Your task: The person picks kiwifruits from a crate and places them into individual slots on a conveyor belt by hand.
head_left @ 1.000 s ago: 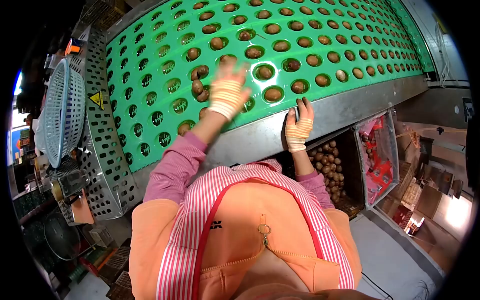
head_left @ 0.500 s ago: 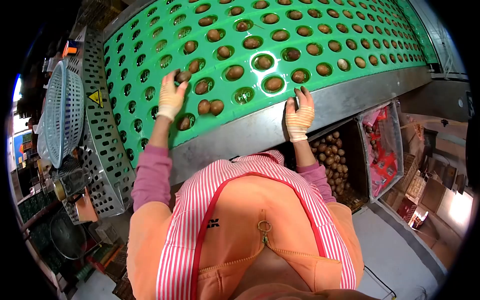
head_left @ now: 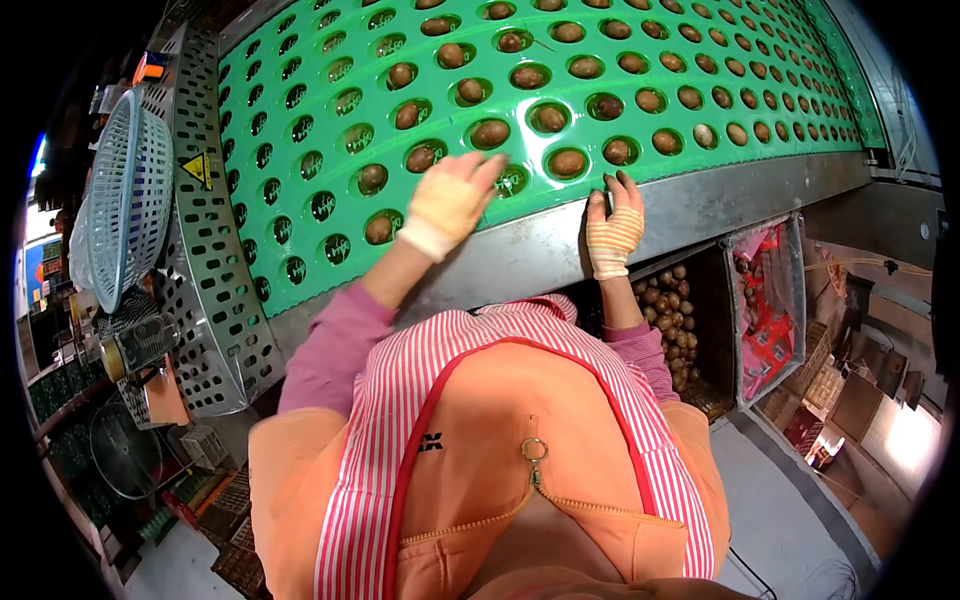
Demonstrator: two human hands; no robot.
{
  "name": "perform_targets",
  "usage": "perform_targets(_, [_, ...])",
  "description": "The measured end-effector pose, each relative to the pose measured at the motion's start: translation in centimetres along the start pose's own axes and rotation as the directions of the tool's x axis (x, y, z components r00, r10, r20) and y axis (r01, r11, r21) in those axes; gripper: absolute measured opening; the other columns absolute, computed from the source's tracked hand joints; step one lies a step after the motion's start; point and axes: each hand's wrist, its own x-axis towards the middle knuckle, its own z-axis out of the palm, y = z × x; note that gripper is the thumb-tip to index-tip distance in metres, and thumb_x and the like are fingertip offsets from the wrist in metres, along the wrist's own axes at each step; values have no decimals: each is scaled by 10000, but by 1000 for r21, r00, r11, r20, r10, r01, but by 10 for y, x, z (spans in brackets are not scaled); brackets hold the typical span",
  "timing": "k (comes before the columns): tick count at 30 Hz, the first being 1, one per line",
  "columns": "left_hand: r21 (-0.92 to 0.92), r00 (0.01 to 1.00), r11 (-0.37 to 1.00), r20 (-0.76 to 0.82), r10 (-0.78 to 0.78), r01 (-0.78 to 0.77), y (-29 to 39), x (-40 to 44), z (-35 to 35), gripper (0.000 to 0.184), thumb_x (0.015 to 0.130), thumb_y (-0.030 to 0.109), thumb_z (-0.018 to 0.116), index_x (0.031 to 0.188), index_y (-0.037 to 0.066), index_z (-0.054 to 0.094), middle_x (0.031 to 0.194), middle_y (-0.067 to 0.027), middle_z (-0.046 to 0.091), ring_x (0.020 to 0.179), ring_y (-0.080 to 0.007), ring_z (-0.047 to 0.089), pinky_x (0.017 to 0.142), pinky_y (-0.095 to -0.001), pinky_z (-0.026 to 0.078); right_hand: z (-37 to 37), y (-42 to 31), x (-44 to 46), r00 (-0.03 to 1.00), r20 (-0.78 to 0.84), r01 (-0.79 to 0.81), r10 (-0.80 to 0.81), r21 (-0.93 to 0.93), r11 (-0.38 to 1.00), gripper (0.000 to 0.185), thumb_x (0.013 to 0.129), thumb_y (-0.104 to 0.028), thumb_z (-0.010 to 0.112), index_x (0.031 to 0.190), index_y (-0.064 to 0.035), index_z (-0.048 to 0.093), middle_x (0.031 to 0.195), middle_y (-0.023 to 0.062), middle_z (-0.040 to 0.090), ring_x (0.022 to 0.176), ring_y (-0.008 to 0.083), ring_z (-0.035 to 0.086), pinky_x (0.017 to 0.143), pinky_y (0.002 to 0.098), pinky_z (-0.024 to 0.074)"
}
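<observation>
My left hand (head_left: 455, 200), in a striped glove with bare fingertips, is over the near part of the green tray (head_left: 300, 240). Its fingers point right beside an empty cup (head_left: 510, 181); whatever lies under them is hidden. My right hand (head_left: 613, 228), gloved alike, rests on the metal rim (head_left: 540, 250) with fingers apart and nothing visible in them. Brown round items sit singly in many cups, one (head_left: 567, 163) between my hands and another (head_left: 381, 229) left of my left hand. The cups farther left are empty.
A dark crate holding brown round items (head_left: 668, 305) stands below the rim at the right, next to a lined bin (head_left: 768, 330) with red packets. At the left are a perforated metal guard (head_left: 215, 300) and a pale blue plastic basket (head_left: 128, 200).
My left hand has moved right from the left cups, where it held a brown item. Two loose items near the rim are no longer visible there. My right hand stays at the rim.
</observation>
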Motion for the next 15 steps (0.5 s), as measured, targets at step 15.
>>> perform_targets(15, [87,854,880,212,-475,467,-60,-65,17,541,782,327,719,1247,122,532,1148,-154,555,973,-360,586,821,-442,494,-2,-3,2,1000,8,-13,13,8,1000,316,837,-134,642,1137,-37,642,1262,177,568,1132,366,523,973,462,420])
